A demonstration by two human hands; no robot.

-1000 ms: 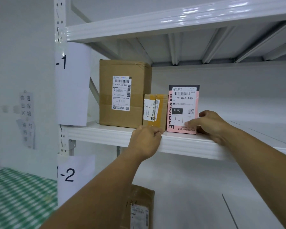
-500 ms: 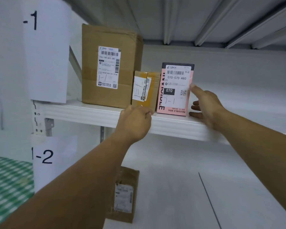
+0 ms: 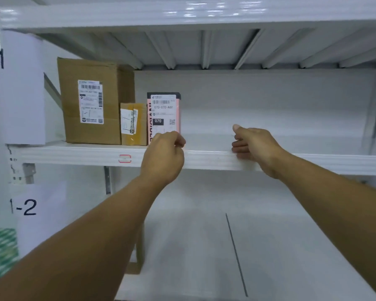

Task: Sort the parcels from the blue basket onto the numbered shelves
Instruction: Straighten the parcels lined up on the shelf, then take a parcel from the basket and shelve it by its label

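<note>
Three parcels stand on the upper shelf, with both hands at its front edge.

The white shelf [image 3: 215, 158], next to a paper sheet [image 3: 20, 94] marked "-1", carries a large brown carton [image 3: 70, 127] at its left end. A pink parcel [image 3: 163, 111] labelled 070 stands to the carton's right, and a small taped box [image 3: 139, 127] sits upright between the two. The left hand [image 3: 163, 159] curls in front of the pink parcel's lower right corner and hides it, so I cannot tell whether its grip has closed on the parcel. The right hand [image 3: 255, 145] is well apart to the right over the shelf edge, its grip loose, thumb raised, holding nothing.
</note>
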